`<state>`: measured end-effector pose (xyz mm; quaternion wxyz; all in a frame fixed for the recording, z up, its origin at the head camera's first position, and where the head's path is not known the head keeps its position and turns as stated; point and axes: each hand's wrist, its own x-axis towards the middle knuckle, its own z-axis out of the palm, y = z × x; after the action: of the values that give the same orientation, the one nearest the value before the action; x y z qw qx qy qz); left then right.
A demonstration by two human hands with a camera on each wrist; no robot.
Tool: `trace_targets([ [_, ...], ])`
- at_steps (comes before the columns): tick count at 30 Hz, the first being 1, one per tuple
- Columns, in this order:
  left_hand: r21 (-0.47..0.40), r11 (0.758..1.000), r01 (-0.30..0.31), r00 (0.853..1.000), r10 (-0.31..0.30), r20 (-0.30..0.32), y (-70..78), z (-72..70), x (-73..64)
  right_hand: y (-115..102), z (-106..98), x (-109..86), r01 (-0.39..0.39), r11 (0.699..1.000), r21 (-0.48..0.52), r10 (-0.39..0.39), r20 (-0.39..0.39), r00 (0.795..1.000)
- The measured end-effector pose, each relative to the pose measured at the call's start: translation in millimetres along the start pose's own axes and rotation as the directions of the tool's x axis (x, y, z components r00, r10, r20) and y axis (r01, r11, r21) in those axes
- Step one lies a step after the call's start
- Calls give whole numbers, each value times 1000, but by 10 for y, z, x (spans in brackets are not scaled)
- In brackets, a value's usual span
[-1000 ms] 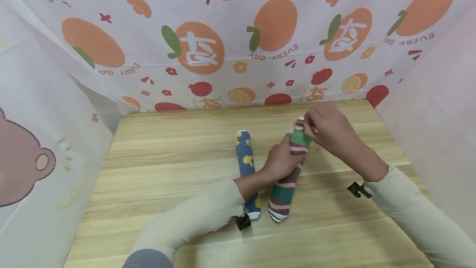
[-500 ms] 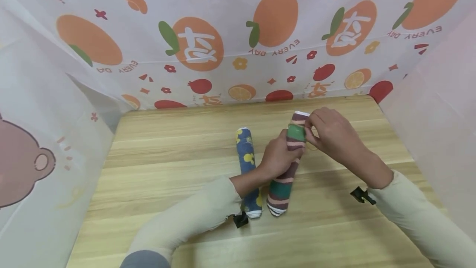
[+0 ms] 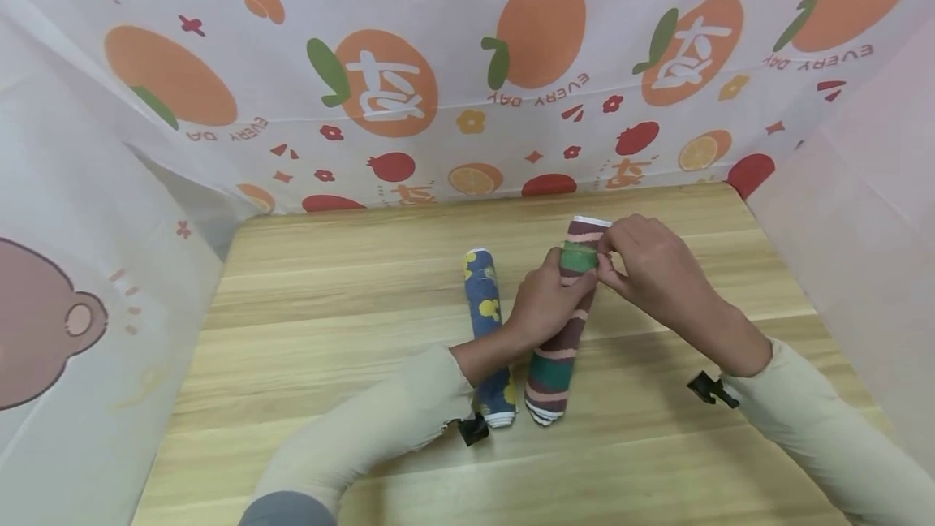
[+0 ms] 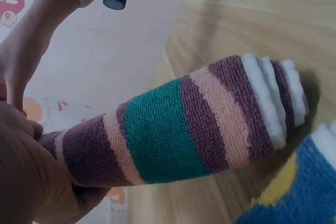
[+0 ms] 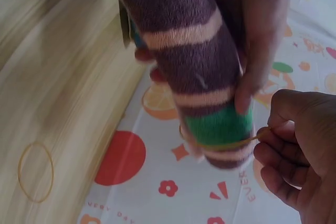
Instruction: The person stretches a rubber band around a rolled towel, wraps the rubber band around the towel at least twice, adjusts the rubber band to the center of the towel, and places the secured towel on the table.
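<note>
A rolled striped towel (image 3: pixel 553 372), maroon, pink and green with white edges, slants up from the table at the right of centre. My left hand (image 3: pixel 548 303) grips it around its upper part. A thin yellow rubber band (image 5: pixel 226 145) loops around the green stripe near the towel's far end. My right hand (image 5: pixel 299 150) pinches one side of that band between thumb and fingers and draws it out from the roll. Left of the striped roll lies a blue rolled towel (image 3: pixel 484 307) with yellow figures, partly hidden under my left forearm.
Another yellow rubber band (image 5: pixel 35 172) lies on the wooden table (image 3: pixel 329 307) in the right wrist view. A fruit-print cloth (image 3: pixel 467 63) hangs behind the table, and pale sheets (image 3: pixel 88 185) flank its sides.
My right hand has worked the rubber band from the towel's tip down onto the green stripe. The striped roll has shifted slightly, and more of its white end shows.
</note>
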<state>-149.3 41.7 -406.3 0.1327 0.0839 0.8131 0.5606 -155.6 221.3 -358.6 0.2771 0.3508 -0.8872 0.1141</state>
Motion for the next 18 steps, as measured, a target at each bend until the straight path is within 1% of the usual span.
trace_targets([
  [2, -10, 1000, -22, 1000, 22, -20, 8, 15, 14, -31, 1, -4, 5, 1000, 7, -5, 17, 1000],
  [4, -41, 998, -42, 998, 40, -47, 19, 21, 33, -60, 1, -3, 3, 1000, 16, -3, 23, 1000],
  [8, -93, 994, -61, 994, 52, -94, 33, 0, 76, -75, -1, -6, -12, 999, 32, 12, 18, 1000],
  [11, -118, 991, -61, 994, 50, -96, 27, -27, 94, -61, 1, -20, -34, 998, 57, 33, 19, 999],
  [13, -134, 989, -69, 995, 59, -82, 20, -43, 97, -55, 6, -34, -61, 993, 104, 58, 31, 998],
  [15, -142, 987, -72, 996, 63, -69, 6, -54, 96, -63, 1, -50, -110, 975, 192, 101, 56, 993],
  [16, -145, 987, -72, 996, 63, -66, -1, -58, 94, -69, -6, -59, -143, 958, 248, 128, 75, 989],
  [17, -144, 987, -71, 996, 63, -64, -7, -61, 92, -78, -15, -68, -182, 932, 313, 158, 100, 982],
  [18, -138, 988, -71, 996, 62, -66, -11, -62, 89, -85, -27, -79, -228, 891, 392, 192, 130, 973],
])
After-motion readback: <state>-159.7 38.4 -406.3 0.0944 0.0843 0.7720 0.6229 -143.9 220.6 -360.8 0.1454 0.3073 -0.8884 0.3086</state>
